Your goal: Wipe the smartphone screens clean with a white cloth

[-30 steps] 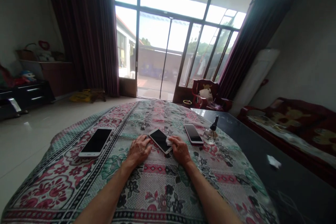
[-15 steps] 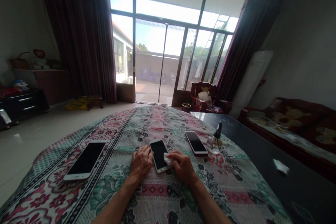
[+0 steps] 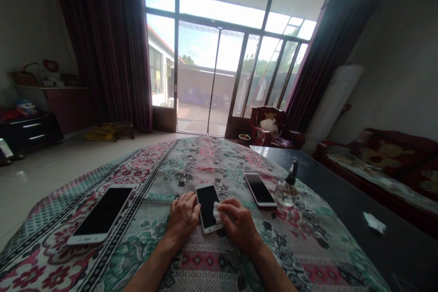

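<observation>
Since a second ago, the middle phone (image 3: 207, 198) has turned more lengthwise. The right hand (image 3: 240, 226) pinches a white tissue (image 3: 216, 212) at its right edge; the left hand (image 3: 184, 215) rests by its left edge, whether gripping I cannot tell. Farther out on the floral tablecloth (image 3: 150, 228) are a left phone (image 3: 102, 212), a right phone (image 3: 260, 189) and a bottle (image 3: 286, 195).

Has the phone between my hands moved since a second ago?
Yes: judged against the tablecloth, the middle phone has turned clockwise, its far end leaning less to the left.
</observation>
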Demonstrator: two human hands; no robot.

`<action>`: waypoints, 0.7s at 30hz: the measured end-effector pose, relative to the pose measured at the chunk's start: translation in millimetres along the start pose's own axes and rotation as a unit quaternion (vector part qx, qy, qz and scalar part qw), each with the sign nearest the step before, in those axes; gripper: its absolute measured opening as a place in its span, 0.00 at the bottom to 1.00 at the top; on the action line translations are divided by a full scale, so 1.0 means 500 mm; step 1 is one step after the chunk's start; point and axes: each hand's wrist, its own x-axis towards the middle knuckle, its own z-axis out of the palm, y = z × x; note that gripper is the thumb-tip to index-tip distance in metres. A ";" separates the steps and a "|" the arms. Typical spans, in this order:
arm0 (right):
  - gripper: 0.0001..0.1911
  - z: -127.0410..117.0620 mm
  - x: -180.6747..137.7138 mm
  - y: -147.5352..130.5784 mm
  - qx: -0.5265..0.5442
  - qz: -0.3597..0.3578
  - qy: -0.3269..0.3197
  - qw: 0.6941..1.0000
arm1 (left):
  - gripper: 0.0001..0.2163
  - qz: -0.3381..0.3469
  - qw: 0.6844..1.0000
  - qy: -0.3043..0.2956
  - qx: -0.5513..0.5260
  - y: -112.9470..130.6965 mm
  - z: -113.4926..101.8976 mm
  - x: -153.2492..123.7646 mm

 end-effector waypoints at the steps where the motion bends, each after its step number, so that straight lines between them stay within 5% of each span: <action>1: 0.12 0.001 0.000 0.001 -0.006 -0.001 -0.001 1.000 | 0.14 0.001 1.000 0.000 0.001 0.000 -0.001 0.000; 16: 0.07 0.037 -0.007 -0.083 -0.112 -0.069 -0.069 0.989 | 0.14 0.007 1.000 0.007 0.004 -0.007 0.004 0.001; 21: 0.07 0.041 -0.007 -0.073 -0.119 -0.046 -0.041 0.991 | 0.14 0.004 1.000 -0.001 0.001 -0.010 0.007 0.003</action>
